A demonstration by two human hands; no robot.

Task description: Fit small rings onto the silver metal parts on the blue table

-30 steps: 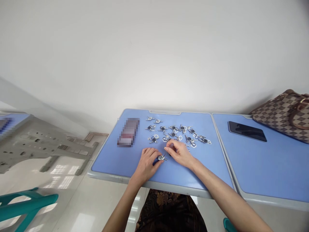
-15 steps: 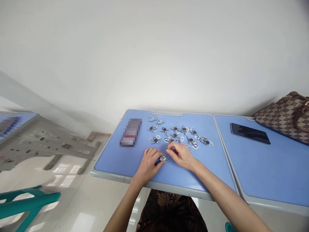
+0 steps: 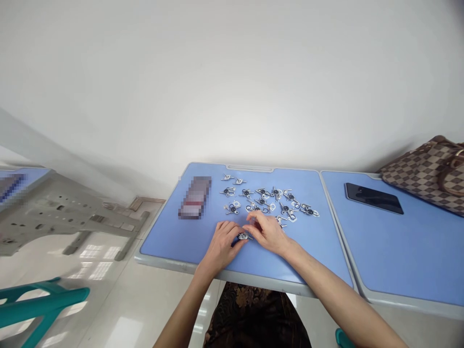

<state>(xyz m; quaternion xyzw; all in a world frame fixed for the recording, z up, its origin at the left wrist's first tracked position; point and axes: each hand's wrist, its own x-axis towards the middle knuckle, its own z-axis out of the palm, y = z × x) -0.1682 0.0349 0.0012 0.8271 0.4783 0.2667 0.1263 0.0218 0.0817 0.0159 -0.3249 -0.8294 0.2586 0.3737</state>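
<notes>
My left hand (image 3: 222, 244) is closed at the near part of the blue desk (image 3: 181, 241), thumb and fingers around a small silver metal fitting (image 3: 243, 236). My right hand (image 3: 266, 231) is right beside it, fingers pinched around what looks like a small screwdriver (image 3: 253, 221), mostly covered by the fingers. Its tip, close to the fitting, cannot be made out. Behind my hands lie several similar fittings with round black centres (image 3: 262, 200), rings and thin metal pins. Two plainer silver fittings (image 3: 239, 181) rest near the far edge.
A blurred-out flat object (image 3: 195, 198) lies on the desk's left side. On the adjoining right desk (image 3: 391, 251) are a black phone (image 3: 374, 198) and a checkered handbag (image 3: 427, 174). A green stool (image 3: 43, 304) stands at lower left. The white wall (image 3: 232, 87) rises behind.
My right hand has shifted slightly left, closer to my left hand, and the tool in it is more hidden. My left hand keeps its hold on the fitting.
</notes>
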